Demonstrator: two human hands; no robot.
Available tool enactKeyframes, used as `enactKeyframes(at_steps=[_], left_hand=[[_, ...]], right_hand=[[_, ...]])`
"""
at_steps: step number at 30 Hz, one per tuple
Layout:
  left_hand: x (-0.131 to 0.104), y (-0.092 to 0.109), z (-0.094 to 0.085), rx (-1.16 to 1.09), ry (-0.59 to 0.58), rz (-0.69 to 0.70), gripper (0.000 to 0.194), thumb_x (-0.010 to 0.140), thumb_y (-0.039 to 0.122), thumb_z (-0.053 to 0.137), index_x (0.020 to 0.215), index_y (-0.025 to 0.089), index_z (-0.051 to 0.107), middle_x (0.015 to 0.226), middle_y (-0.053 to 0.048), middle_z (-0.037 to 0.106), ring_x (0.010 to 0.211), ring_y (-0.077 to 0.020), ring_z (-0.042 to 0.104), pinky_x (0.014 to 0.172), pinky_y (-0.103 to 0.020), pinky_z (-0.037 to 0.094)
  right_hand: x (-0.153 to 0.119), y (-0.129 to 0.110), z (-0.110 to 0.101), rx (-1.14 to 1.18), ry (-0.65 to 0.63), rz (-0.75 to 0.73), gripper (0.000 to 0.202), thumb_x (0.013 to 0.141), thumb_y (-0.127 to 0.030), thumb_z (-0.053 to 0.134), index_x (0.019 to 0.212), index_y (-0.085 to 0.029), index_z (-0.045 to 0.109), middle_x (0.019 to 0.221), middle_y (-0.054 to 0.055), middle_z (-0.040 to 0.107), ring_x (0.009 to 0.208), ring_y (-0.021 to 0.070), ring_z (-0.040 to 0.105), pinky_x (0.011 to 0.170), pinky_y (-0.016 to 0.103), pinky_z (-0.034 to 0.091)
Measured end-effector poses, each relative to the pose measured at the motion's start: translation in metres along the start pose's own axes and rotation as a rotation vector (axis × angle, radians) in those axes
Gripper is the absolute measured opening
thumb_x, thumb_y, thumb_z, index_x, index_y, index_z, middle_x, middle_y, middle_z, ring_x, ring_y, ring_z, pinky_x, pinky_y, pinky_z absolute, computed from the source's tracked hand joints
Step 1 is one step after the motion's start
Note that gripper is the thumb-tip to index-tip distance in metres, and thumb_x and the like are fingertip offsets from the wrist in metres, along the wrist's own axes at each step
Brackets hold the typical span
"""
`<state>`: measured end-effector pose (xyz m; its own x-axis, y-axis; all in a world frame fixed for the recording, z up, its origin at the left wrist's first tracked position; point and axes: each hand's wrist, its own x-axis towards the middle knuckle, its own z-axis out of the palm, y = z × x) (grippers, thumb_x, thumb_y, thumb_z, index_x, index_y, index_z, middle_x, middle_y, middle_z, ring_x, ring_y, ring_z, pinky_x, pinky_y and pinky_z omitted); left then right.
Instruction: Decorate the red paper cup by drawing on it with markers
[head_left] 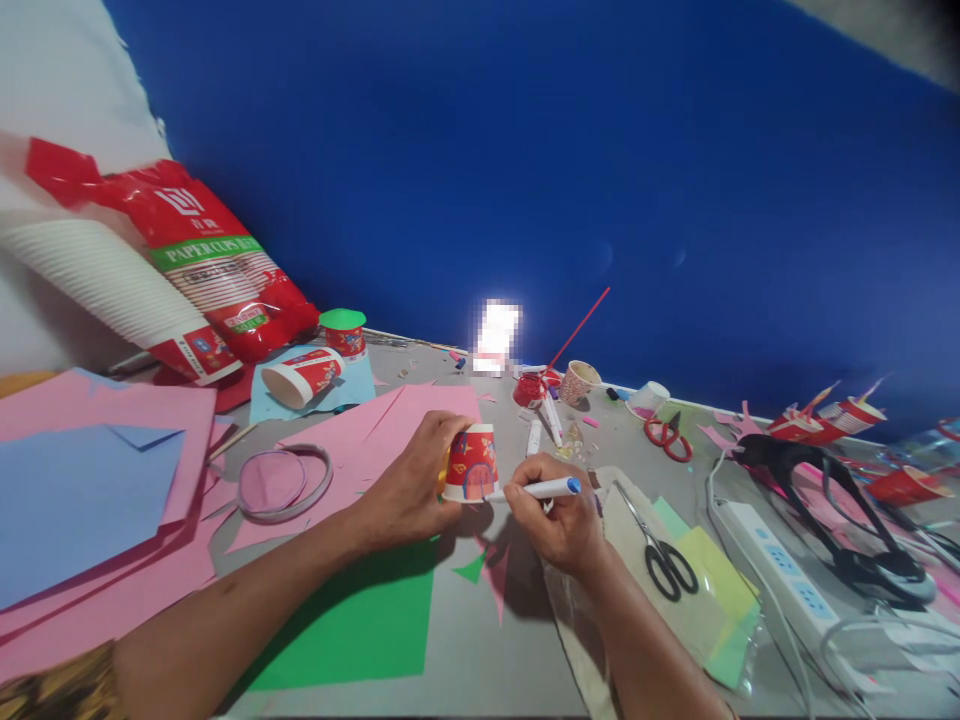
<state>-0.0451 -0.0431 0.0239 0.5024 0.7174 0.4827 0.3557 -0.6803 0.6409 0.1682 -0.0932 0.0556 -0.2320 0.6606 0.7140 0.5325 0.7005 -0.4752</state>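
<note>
A red patterned paper cup (471,460) is held upside down in my left hand (422,480), its wide rim facing down. Near the rim it bears a pink patch outlined in blue. My right hand (556,515) is closed round a white marker (541,489) with a blue end; its tip points left and meets or nearly meets the patch. Green paper (360,625) lies under my left forearm, and small green and pink scraps (471,568) are below the cup.
Pink sheets (360,430), blue paper (82,500) and a tape ring (319,485) lie left. A bag of paper cups (217,260) leans behind. Right are black-handled scissors (670,570) on a cloth, red scissors (669,437), a power strip (795,585) and a black headband-like object (840,530).
</note>
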Motion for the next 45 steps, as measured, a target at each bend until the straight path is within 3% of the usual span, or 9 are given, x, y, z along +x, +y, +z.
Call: enactKeyframes(at_steps=[11, 22, 30, 37, 45], left_hand=[[0.001, 0.005, -0.001, -0.026, -0.002, -0.021, 0.073, 0.077, 0.026, 0.081, 0.141, 0.024, 0.044, 0.134, -0.012, 0.053, 0.128, -0.0334, 0.055, 0.109, -0.053, 0.053], [0.0, -0.001, -0.002, -0.015, -0.006, -0.002, 0.078, 0.072, 0.014, 0.073, 0.142, 0.025, 0.04, 0.136, -0.011, 0.049, 0.131, -0.0327, 0.054, 0.111, -0.053, 0.052], [0.001, -0.008, 0.0, -0.076, -0.024, 0.011, 0.075, 0.083, 0.021, 0.072, 0.147, 0.027, 0.034, 0.145, -0.013, 0.047, 0.138, -0.0341, 0.051, 0.116, -0.058, 0.049], [0.0, -0.013, 0.003, -0.067, 0.008, 0.014, 0.079, 0.08, 0.016, 0.071, 0.149, 0.03, 0.034, 0.145, -0.011, 0.049, 0.137, -0.0335, 0.054, 0.114, -0.058, 0.051], [-0.001, -0.011, 0.004, -0.068, 0.05, 0.019, 0.081, 0.076, 0.013, 0.071, 0.147, 0.03, 0.036, 0.142, -0.011, 0.051, 0.132, -0.0327, 0.057, 0.113, -0.056, 0.053]], right_hand=[[0.001, 0.001, 0.0, -0.061, 0.036, 0.004, 0.021, 0.095, -0.021, 0.058, 0.075, -0.022, 0.064, 0.065, 0.001, 0.068, 0.05, 0.013, 0.056, 0.049, 0.026, 0.042], [0.0, 0.001, 0.001, 0.023, -0.027, 0.063, 0.021, 0.093, -0.021, 0.059, 0.072, -0.021, 0.061, 0.06, -0.003, 0.062, 0.05, 0.011, 0.052, 0.05, 0.023, 0.039], [-0.007, 0.015, 0.002, 0.056, 0.176, 0.164, 0.019, 0.097, -0.023, 0.061, 0.078, -0.02, 0.063, 0.065, -0.002, 0.059, 0.053, 0.0123, 0.053, 0.051, 0.024, 0.04], [-0.007, 0.016, 0.004, 0.041, 0.122, 0.127, 0.016, 0.096, -0.023, 0.063, 0.081, -0.02, 0.067, 0.068, -0.001, 0.066, 0.051, 0.0116, 0.054, 0.049, 0.024, 0.041], [-0.008, 0.015, 0.005, 0.041, 0.167, 0.114, 0.017, 0.096, -0.023, 0.064, 0.079, -0.02, 0.066, 0.066, -0.001, 0.064, 0.052, 0.012, 0.055, 0.05, 0.023, 0.042]])
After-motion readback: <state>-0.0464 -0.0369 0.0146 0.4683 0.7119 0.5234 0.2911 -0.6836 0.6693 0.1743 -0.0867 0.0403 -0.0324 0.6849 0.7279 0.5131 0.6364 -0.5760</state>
